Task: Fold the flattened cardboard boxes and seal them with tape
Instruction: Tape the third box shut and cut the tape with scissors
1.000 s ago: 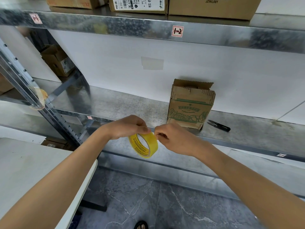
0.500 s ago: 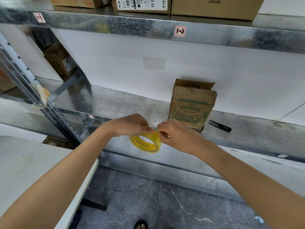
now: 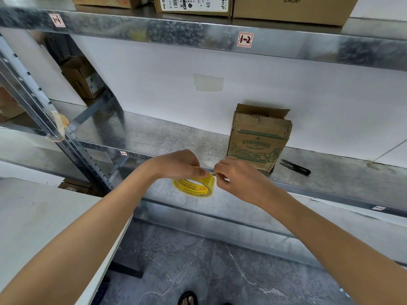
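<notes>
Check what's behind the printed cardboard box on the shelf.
Only white wall shows behind the cardboard box, above its upright rear flap. The box covers the shelf right behind it; anything low there is hidden.

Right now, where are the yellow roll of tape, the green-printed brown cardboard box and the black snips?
yellow roll of tape [image 3: 189, 189]: head view, printed side of the ring.
green-printed brown cardboard box [image 3: 258, 139]: head view, front panel.
black snips [image 3: 298, 168]: head view, handle.

I'm counting one yellow roll of adhesive tape [image 3: 195, 187], one green-printed brown cardboard box [image 3: 258, 139], one pair of black snips [image 3: 296, 167] and three brown cartons [image 3: 293, 7] overhead.
</notes>
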